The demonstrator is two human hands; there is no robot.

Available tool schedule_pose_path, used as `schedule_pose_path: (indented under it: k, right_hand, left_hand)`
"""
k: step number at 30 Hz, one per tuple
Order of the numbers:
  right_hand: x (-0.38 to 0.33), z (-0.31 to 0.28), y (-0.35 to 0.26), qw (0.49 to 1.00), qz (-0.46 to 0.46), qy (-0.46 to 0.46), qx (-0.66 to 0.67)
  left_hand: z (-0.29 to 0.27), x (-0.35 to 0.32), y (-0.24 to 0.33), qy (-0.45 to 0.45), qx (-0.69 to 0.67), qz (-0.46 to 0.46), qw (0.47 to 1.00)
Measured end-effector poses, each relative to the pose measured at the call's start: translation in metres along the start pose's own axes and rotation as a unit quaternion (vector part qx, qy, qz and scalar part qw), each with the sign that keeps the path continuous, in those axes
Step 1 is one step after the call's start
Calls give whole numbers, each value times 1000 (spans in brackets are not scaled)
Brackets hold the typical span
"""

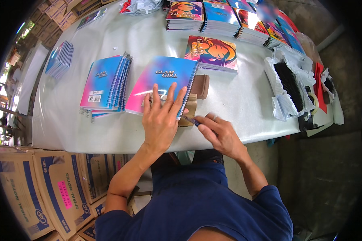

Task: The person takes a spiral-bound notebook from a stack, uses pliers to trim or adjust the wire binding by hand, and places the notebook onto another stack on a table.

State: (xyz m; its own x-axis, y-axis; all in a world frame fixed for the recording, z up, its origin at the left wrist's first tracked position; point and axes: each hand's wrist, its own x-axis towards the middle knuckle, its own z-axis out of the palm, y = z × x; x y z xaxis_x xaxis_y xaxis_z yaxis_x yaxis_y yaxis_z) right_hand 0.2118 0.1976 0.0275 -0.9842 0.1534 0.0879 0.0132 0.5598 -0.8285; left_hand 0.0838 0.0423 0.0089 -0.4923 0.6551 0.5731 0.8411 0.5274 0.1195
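My left hand (161, 116) lies with spread fingers on a pink-and-blue spiral notebook (157, 82), pressing it down. That notebook rests partly over a small brown wooden block (190, 108), its wire spiral along the right edge. In my right hand (222, 135), a small blue-handled tool (196, 121) is pinched between thumb and fingers. Its thin metal tip points at the lower end of the spiral; the tool's exact kind cannot be made out. Left of this notebook lies a stack of similar pink-and-blue notebooks (102, 82).
Beyond the block sits a small stack of orange-and-purple notebooks (212, 52). More notebook stacks (221, 20) line the far side. White wrapping with black spiral wires (291, 86) and a tape roll (313, 101) lie at right. Cardboard boxes (60, 188) stand below the table at left.
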Motion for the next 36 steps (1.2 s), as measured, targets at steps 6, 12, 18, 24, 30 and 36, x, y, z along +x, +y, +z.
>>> schedule_pose_path:
  k: [6,12,18,24,30,36]
  right_hand:
    - [26,-22,8,995,-65,-74,20]
    - [54,-71,85,930,9,224,-292]
    - [60,-100,177,853,-59,242,-459]
    - [159,-22,24,965,-156,110,177]
    - [186,27,-59,944,-101,5,314]
    - [232,77,-92,879,-459,111,69]
  left_hand:
    - [-12,11,-29,46,19,14,999]
    - [-76,48,-112,169,52,-51,983]
    - [-93,25,-189,225,-210,-120,944]
    - [-82,42,-204,227,-601,-109,758]
    - [-35,32,-219,190,-759,-98,615]
    - [-61,37,-292,72,-596,-280,750]
